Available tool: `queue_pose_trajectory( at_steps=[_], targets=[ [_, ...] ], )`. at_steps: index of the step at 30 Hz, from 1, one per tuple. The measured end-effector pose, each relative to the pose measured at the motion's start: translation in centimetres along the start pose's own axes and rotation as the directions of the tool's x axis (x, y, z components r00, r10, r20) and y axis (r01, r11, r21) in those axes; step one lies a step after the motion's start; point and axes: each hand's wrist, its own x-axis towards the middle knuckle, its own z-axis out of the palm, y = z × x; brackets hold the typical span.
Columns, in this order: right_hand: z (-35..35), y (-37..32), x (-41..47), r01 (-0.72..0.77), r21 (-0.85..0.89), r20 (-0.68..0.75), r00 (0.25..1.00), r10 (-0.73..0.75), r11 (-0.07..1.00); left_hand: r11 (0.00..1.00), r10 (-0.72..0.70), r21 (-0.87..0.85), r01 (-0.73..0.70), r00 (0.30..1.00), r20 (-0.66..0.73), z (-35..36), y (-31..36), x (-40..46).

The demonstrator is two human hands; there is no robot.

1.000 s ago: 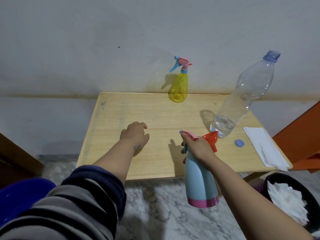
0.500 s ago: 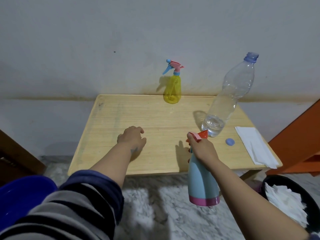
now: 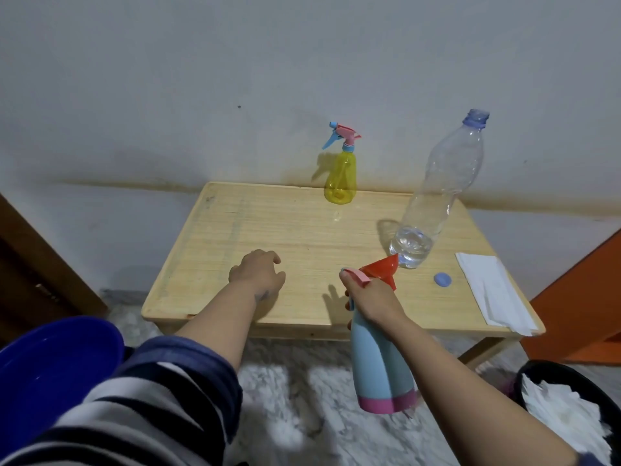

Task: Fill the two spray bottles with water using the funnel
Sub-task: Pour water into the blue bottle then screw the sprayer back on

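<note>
1. On the wooden table, at about 2 o'clock from its centre, a clear plastic water bottle stands uncapped with only a shallow pool of water at its base; its blue cap lies just beside it at 4 o'clock.
2. At 12 o'clock, against the wall, the yellow spray bottle stands upright with its pink and blue trigger head on; I cannot tell how much it holds.
3. At 5 o'clock, off the table's near edge, the right hand is closed around the neck of the blue spray bottle, held in the air above the floor; its opaque body hides any contents.
4. The red funnel shows just behind that hand, its lower part hidden by the hand.
5. The left hand rests on the tabletop with fingers loosely curled, holding nothing.
6. A blue basin at 8 o'clock is cut off by the frame; a black bin at 4 o'clock holds white paper.
7. Counted: two spray bottles, one water bottle, one funnel, one cap, one folded white cloth at 3 o'clock.
</note>
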Motion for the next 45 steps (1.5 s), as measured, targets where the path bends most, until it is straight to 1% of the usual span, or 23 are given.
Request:
queue_pose_trajectory(
  at_steps=[2, 4, 7, 10, 14, 16, 18, 20, 21, 22, 23, 25, 27, 28, 31, 38, 45],
  targets=[
    [-0.6, -0.4, 0.0, 0.034, 0.014, -0.003, 0.999, -0.034, 0.999, 1.0, 0.01, -0.024, -0.01, 1.0, 0.009, 0.1, 0.0, -0.4],
    [-1.3, -1.0, 0.2, 0.077, 0.061, -0.026, 0.997, -0.076, 0.995, 0.994, 0.043, -0.101, -0.038, 0.998, 0.046, 0.2, 0.2, -0.7],
    [-2.7, -2.8, 0.4, 0.135, 0.204, -0.044, 0.991, -0.129, 0.97, 0.966, 0.101, -0.244, -0.082, 0.992, 0.07, 0.2, 1.4, -1.9],
    [-4.1, -5.0, 0.8, 0.2, 0.293, -0.078, 0.98, -0.185, 0.935, 0.915, 0.121, -0.393, -0.086, 0.99, 0.066, -0.1, 3.0, -3.2],
    [-5.7, -8.6, 1.6, 0.247, 0.386, -0.082, 0.969, -0.234, 0.889, 0.832, 0.188, -0.544, -0.108, 0.978, 0.093, -0.3, 4.8, -4.6],
    [-6.1, -10.2, 2.2, 0.26, 0.399, -0.076, 0.965, -0.251, 0.879, 0.781, 0.223, -0.615, -0.111, 0.969, 0.109, -0.5, 5.6, -4.9],
    [-6.0, -11.7, 2.8, 0.275, 0.422, -0.074, 0.96, -0.27, 0.864, 0.744, 0.226, -0.657, -0.119, 0.971, 0.08, -0.7, 6.0, -4.7],
    [-5.7, -13.2, 3.8, 0.291, 0.437, -0.082, 0.955, -0.285, 0.851, 0.721, 0.186, -0.679, -0.133, 0.982, 0.005, -1.1, 5.9, -4.0],
    [-5.5, -13.7, 4.4, 0.299, 0.403, -0.084, 0.953, -0.291, 0.865, 0.717, 0.162, -0.681, -0.145, 0.986, -0.04, -1.3, 5.8, -3.6],
    [-5.4, -14.2, 4.9, 0.285, 0.35, -0.056, 0.957, -0.284, 0.892, 0.723, 0.135, -0.673, -0.156, 0.987, -0.084, -1.6, 5.5, -3.1],
    [-5.4, -14.5, 5.3, 0.244, 0.297, -0.006, 0.967, -0.254, 0.923, 0.738, 0.105, -0.656, -0.161, 0.987, -0.124, -1.9, 5.3, -2.5],
    [-5.0, -14.8, 6.4, 0.114, 0.196, 0.121, 0.983, -0.139, 0.974, 0.777, 0.042, -0.613, -0.144, 0.983, -0.177, -2.4, 4.8, -1.0],
    [-4.2, -14.6, 8.0, 0.039, 0.111, 0.192, 0.98, -0.06, 0.993, 0.81, -0.008, -0.576, -0.11, 0.98, -0.197, -2.8, 4.5, 0.8],
    [-3.6, -14.5, 9.0, 0.026, 0.096, 0.191, 0.981, -0.044, 0.995, 0.825, -0.024, -0.558, -0.094, 0.979, -0.201, -2.9, 4.4, 1.9],
    [-2.2, -14.8, 12.5, 0.024, 0.159, 0.135, 0.99, -0.046, 0.987, 0.836, -0.024, -0.543, -0.076, 0.984, -0.175, -3.3, 3.9, 5.7],
    [-0.2, -16.8, 21.6, 0.076, 0.104, -0.016, 0.997, -0.074, 0.992, 0.79, 0.036, -0.606, -0.092, 0.994, -0.105, -4.4, 2.3, 16.2],
    [2.4, -17.6, 29.1, 0.113, 0.125, -0.101, 0.99, -0.101, 0.986, 0.757, 0.043, -0.646, -0.098, 0.994, -0.1, -3.7, 0.6, 25.5]
  ],
)
